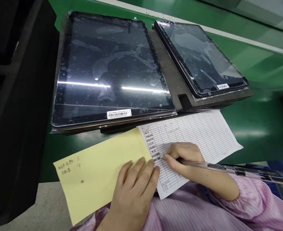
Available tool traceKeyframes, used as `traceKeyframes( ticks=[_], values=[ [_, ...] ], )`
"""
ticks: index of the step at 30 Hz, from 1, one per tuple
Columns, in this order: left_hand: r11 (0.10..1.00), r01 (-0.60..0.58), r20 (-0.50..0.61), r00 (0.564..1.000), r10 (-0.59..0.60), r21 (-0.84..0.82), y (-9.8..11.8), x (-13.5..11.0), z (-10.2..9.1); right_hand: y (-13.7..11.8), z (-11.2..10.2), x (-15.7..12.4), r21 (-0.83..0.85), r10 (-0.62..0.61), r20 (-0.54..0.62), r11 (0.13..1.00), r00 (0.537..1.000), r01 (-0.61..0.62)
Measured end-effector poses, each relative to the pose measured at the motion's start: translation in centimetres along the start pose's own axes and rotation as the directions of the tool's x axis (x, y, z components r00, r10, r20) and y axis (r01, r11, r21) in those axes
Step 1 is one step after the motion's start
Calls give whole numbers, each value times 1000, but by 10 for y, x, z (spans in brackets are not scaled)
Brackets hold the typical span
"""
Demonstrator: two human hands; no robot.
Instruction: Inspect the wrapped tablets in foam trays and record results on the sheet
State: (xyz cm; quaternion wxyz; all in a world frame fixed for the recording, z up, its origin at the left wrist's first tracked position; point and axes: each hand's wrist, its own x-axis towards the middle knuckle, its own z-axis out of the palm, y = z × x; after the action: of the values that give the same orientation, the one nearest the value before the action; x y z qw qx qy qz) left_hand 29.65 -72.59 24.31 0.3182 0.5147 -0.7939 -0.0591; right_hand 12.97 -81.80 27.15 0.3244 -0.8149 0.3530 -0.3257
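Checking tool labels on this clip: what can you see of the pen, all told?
The pen is a long stick pen with a clear plastic barrel, a dark ink tube inside and a darker back end. The right hand grips it near the tip, which touches a left-hand cell of the white form. It lies nearly flat, back end pointing right above the pink sleeve.

Yellow sheet (100, 166); white gridded form (194, 138); green belt (259, 125).

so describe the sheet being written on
On the green bench, in front of the large dark tablet, lie two papers. It is the white printed grid form under the right hand and pen, not the yellow sheet beside it.
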Motion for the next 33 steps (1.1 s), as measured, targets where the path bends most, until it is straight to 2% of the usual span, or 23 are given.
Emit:
traceKeyframes(
  ticks=[9,15,33],
  values=[
    [1000,-3,1,1000,3,-2,0,-1,-1,1,0,1,25,-12,-5,1000,1000,12],
    [1000,-3,10,1000,3,4,1,0,-1,-1,-2,1,18,0,-51,1000,999,1],
    [1000,-2,4,1000,2,10,1,1,-1,1,1,0,20,-2,-33,1000,999,3]
  ],
)
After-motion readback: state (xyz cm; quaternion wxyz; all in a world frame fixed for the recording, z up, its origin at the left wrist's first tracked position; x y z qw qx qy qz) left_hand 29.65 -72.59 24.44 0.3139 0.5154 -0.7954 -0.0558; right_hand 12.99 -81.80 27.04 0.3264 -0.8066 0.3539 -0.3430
